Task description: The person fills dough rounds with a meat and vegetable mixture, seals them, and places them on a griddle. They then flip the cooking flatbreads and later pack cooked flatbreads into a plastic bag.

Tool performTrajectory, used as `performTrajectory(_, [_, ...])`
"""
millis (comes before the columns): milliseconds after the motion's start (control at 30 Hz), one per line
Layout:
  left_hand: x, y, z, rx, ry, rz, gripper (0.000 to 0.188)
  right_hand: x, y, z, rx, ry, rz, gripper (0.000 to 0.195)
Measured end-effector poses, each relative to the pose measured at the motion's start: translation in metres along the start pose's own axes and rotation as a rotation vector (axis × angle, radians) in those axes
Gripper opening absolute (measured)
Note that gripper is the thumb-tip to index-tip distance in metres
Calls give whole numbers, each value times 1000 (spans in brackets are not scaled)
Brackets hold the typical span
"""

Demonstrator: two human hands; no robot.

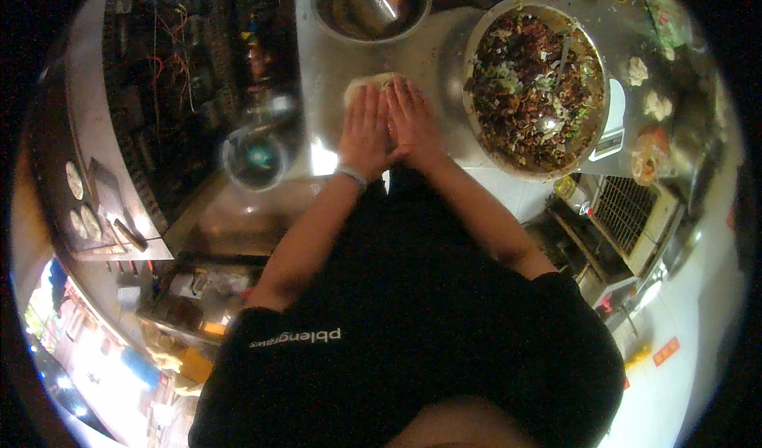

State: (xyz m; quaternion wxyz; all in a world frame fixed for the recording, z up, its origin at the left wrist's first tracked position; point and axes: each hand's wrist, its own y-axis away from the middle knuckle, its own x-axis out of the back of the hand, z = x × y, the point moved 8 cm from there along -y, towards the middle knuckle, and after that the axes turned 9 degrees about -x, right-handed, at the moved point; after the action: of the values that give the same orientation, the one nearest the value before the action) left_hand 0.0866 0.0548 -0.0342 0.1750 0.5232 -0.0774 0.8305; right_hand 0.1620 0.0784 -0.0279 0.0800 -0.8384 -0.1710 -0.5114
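Note:
My left hand, with a pale band at its wrist, lies palm down and flat on a piece of dough on the metal worktop. Beside it and touching it, my right hand also presses flat on the dough, thumbs close together. The dough shows only at the fingertips and between the hands; the rest is hidden. A large round bowl of dark chopped filling with green bits stands to the right, a spoon in it. Beyond my hands is a metal pot holding a wide metal utensil.
Two dough lumps lie at the right near a plastic bag. A white scale sits partly under the bowl's edge. A glass-like round lid or bowl is at the left. Flat breads lie on a far-left griddle.

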Motion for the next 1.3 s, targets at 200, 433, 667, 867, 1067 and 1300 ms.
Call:
performTrajectory(200, [9,6,-1,56,-77,-133,93,16,7,9,-54,-120,-39,56])
performTrajectory(433, [29,43,-13,149,115,-86,62,29,12,14,-73,-50,79,47])
performTrajectory(667, [74,-33,-50,-89,159,165,43,10,-68,14,-383,-147,-393,34])
performTrajectory(867, [45,-45,-17,-100,-45,-408,26,41,-39,-3,7,-260,-211,33])
performTrajectory(1067, [118,26,-23,36,677,-344,24,65,-16,-45,2,-570,-724,30])
performTrajectory(1300, [228,125,-54,460,1679,254,34,78,-57,-199,3,-913,-939,28])
